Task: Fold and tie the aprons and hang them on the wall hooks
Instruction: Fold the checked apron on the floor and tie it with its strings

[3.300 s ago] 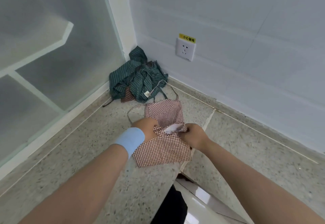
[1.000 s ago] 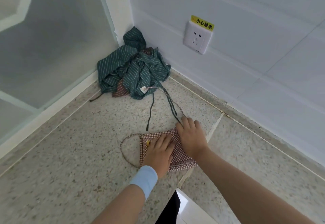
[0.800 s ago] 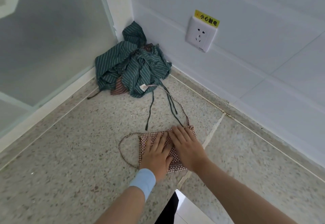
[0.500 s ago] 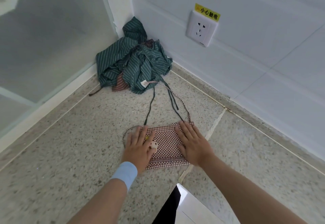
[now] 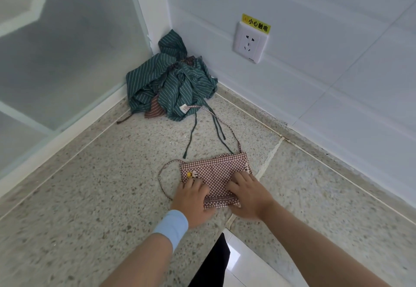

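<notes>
— Apron, where?
— Folded, checked, on the floor; left grip and right grip both curl round its near edge. At 11 o'clock lies a striped heap.
— Any writing?
— Yellow label at 1 o'clock, over the socket: "小心触电".

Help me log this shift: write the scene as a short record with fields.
checked apron: folded small, lying on the floor, straps trailing out
left hand: holds the apron's near left corner
right hand: fingers on top, holds the near right edge
near edge: raised a little between the two hands
striped heap: green striped cloth, crumpled in the corner, not folded
wall socket: on the wall right of the heap, yellow label above it
hooks: none in view
</notes>
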